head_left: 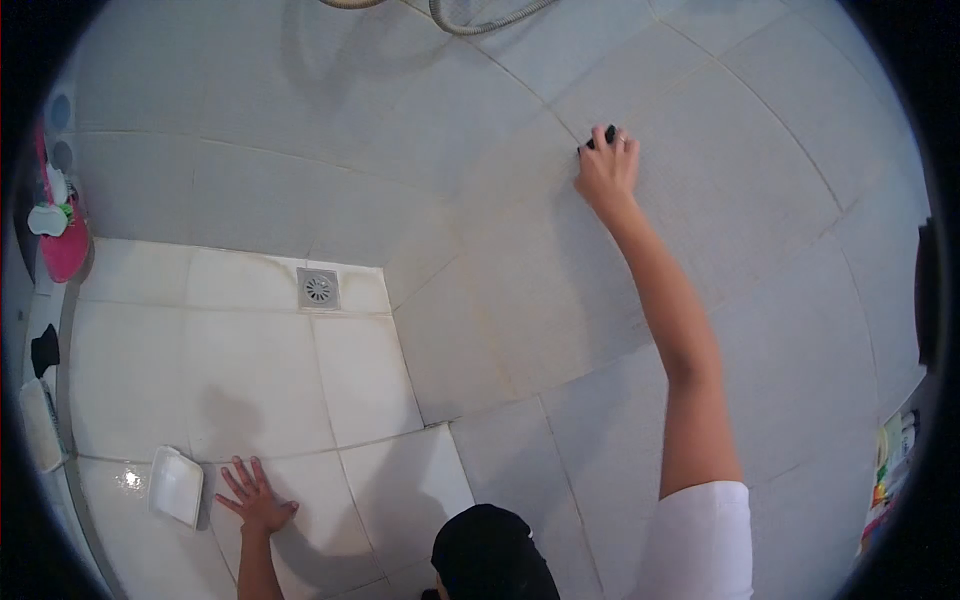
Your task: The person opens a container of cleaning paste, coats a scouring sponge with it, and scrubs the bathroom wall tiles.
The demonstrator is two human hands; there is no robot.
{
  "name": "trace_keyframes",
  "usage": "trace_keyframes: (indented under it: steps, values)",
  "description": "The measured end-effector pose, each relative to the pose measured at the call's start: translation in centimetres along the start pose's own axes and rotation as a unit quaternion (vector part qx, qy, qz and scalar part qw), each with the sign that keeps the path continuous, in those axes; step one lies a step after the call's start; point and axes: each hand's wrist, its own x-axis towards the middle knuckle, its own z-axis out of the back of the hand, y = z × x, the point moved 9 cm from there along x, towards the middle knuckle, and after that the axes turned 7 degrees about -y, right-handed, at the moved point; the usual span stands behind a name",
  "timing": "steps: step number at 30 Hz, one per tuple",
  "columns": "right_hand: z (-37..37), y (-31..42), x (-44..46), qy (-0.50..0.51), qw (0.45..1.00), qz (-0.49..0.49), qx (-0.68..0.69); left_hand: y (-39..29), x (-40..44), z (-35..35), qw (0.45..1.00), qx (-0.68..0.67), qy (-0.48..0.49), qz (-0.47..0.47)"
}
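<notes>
My right hand (607, 172) is closed on a small black object (601, 140), pressed against the grey wall tiles (720, 190). Most of that object is hidden by the fingers, so its kind does not show. My left hand (258, 500) lies flat on the white floor tiles (250, 385), fingers spread, holding nothing. Just left of it sits a shallow white tray (177, 487), with a wet, shiny patch beside it. Brownish stains run along some tile joints.
A square metal floor drain (319, 289) is set by the wall. A flexible hose (490, 27) hangs at the top. Along the left edge are a pink item (66, 245) and a black item (45, 351). A black cap (492, 555) shows at the bottom; colourful packages (888, 470) stand right.
</notes>
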Motion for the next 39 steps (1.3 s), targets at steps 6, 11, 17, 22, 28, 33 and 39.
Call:
trace_keyframes:
  steps: [6, 11, 17, 22, 28, 33, 39]
  values:
    - [9.1, -5.7, -17.7, -0.022, 0.997, 0.003, 0.077, 0.0, 0.2, -0.4, 1.0, -0.004, -0.022, -0.016]
    - [10.3, -12.7, -19.7, -0.085, 0.995, -0.051, 0.031, 0.2, 0.2, -0.4, 1.0, 0.0, -0.016, -0.011]
    - [5.6, -11.4, -6.2, -0.149, 0.984, -0.081, -0.056, -0.1, 0.2, -0.4, 1.0, -0.011, -0.002, 0.002]
    - [-1.0, 8.8, -15.9, -0.02, 0.969, 0.217, 0.116, -0.3, -0.2, -0.2, 1.0, -0.011, 0.005, 0.001]
    - [0.5, -8.4, -1.7, -0.208, 0.956, -0.034, 0.207, 0.0, -0.2, -0.3, 1.0, 0.001, 0.023, 0.005]
    - [1.7, -13.9, 5.3, -0.239, 0.967, -0.089, -0.019, -0.4, -0.2, 0.0, 0.999, 0.011, 0.028, 0.014]
    - [-8.5, 13.7, -6.7, -0.142, 0.97, 0.077, 0.181, 0.1, 0.2, -0.5, 1.0, 0.005, 0.017, 0.003]
